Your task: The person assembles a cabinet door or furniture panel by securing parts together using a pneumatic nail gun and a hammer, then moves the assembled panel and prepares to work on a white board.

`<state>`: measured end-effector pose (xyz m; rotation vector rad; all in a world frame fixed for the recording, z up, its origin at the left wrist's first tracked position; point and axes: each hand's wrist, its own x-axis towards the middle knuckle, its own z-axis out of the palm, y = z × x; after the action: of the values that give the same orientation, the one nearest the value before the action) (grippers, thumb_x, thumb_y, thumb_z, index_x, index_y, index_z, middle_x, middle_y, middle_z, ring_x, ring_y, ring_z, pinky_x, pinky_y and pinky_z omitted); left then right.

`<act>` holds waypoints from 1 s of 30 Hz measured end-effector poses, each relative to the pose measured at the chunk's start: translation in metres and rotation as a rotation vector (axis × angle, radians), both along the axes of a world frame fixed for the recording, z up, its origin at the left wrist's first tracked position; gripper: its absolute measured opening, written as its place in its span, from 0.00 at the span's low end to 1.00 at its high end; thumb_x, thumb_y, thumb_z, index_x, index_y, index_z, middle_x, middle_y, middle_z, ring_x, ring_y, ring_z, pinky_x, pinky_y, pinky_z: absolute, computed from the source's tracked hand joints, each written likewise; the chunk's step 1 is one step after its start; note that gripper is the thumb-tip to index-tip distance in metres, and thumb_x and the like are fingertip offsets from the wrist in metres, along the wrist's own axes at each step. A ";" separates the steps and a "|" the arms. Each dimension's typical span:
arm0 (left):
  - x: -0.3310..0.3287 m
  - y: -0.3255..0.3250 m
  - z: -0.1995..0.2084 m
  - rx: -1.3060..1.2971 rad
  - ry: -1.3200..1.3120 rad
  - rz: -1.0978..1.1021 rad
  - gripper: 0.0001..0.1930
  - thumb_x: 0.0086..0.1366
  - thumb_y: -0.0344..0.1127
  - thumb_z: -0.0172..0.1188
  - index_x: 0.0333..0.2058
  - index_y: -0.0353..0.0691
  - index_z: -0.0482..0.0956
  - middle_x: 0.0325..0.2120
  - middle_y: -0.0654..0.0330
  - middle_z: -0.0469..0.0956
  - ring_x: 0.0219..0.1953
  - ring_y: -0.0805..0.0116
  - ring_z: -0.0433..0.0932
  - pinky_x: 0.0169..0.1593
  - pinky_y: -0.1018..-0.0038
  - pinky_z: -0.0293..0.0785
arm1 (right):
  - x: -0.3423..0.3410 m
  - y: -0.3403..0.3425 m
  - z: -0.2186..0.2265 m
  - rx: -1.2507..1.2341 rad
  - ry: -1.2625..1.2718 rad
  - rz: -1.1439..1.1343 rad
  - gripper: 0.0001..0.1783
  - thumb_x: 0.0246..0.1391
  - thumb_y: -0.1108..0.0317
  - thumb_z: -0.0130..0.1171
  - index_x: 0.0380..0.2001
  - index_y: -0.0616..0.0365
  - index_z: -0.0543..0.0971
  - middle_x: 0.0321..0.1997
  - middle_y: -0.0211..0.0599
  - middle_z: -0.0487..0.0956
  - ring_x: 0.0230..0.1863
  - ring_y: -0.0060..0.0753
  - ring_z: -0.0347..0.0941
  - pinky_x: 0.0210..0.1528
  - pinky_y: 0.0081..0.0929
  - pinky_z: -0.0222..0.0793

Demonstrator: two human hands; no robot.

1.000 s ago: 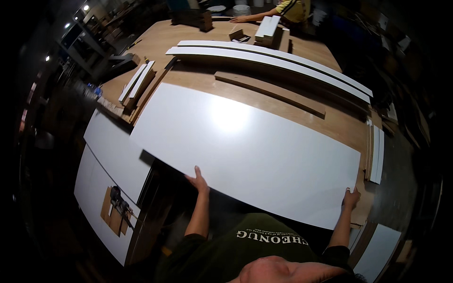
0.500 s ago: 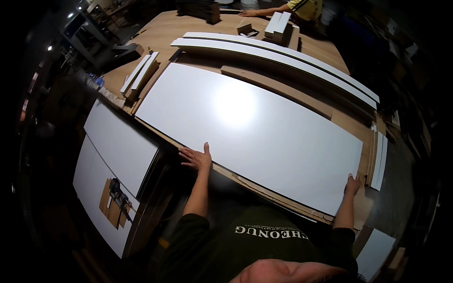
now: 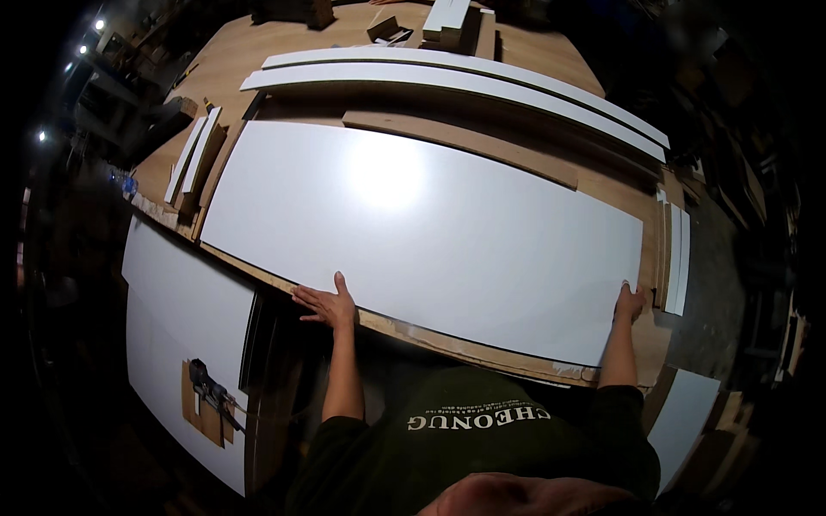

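Note:
A large white panel (image 3: 447, 249) lies flat on a wooden worktable in front of me, a bright glare on its glossy face. At its near long edge is my left hand (image 3: 329, 304), open, thumb up against the panel and fingers spread to the left. My right hand (image 3: 630, 301) grips the panel's right short edge, thumb on top and fingers curled at the side. A brown board strip (image 3: 456, 146) runs along the panel's far edge, with long white-topped strips (image 3: 482, 79) beyond it.
Short white-edged pieces (image 3: 200, 155) stand at the table's left, others (image 3: 676, 258) at its right. Lower left, more white panels (image 3: 189, 292) carry a dark power tool (image 3: 206, 387) on a small wooden board. A white-topped stack (image 3: 446, 19) sits at the back.
My view has shifted, so the whole scene sits further left. Both hands stay at the same panel edges. The other person at the back has mostly left the picture.

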<state>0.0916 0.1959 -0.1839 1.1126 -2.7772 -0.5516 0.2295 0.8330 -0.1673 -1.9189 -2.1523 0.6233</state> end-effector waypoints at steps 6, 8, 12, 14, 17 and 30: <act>0.009 -0.013 -0.010 0.010 -0.006 -0.071 0.61 0.56 0.70 0.53 0.65 0.23 0.33 0.68 0.40 0.31 0.71 0.48 0.26 0.63 0.35 0.20 | -0.003 0.003 -0.008 0.084 0.033 0.044 0.33 0.51 0.47 0.59 0.57 0.56 0.72 0.61 0.48 0.69 0.59 0.53 0.66 0.59 0.52 0.61; 0.009 -0.009 0.006 0.010 -0.036 -0.132 0.63 0.53 0.71 0.55 0.64 0.20 0.34 0.68 0.39 0.33 0.71 0.47 0.29 0.63 0.34 0.22 | 0.007 0.003 -0.007 0.166 0.021 0.128 0.32 0.54 0.50 0.57 0.55 0.64 0.72 0.59 0.52 0.71 0.56 0.54 0.69 0.57 0.44 0.65; 0.007 -0.007 0.017 0.019 -0.010 -0.150 0.64 0.51 0.69 0.58 0.64 0.19 0.35 0.68 0.41 0.35 0.71 0.48 0.32 0.63 0.35 0.24 | -0.001 0.032 -0.022 0.111 -0.056 0.116 0.31 0.55 0.50 0.56 0.49 0.70 0.75 0.50 0.53 0.76 0.49 0.52 0.72 0.51 0.41 0.67; 0.009 -0.010 0.031 0.111 -0.052 -0.197 0.64 0.51 0.70 0.57 0.65 0.22 0.35 0.69 0.44 0.32 0.71 0.53 0.30 0.64 0.37 0.23 | 0.004 0.070 -0.033 -0.176 -0.069 0.070 0.33 0.54 0.49 0.56 0.52 0.68 0.73 0.56 0.54 0.74 0.55 0.55 0.69 0.59 0.43 0.61; 0.016 -0.023 0.037 0.149 -0.097 -0.256 0.59 0.53 0.66 0.58 0.65 0.25 0.38 0.69 0.46 0.33 0.71 0.53 0.31 0.65 0.37 0.24 | 0.012 0.106 -0.049 -0.092 -0.114 0.307 0.35 0.55 0.47 0.54 0.53 0.70 0.73 0.56 0.56 0.73 0.56 0.56 0.69 0.58 0.44 0.62; -0.008 0.002 -0.006 0.223 0.270 0.224 0.58 0.56 0.60 0.60 0.66 0.27 0.33 0.69 0.45 0.33 0.71 0.49 0.33 0.66 0.40 0.30 | 0.042 -0.050 -0.001 0.298 -0.262 0.098 0.39 0.56 0.34 0.47 0.55 0.57 0.72 0.58 0.49 0.68 0.60 0.53 0.61 0.60 0.60 0.54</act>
<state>0.0841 0.1981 -0.1902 1.2634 -2.3693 -0.9241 0.2714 0.7834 -0.1684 -1.8251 -2.3444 0.0563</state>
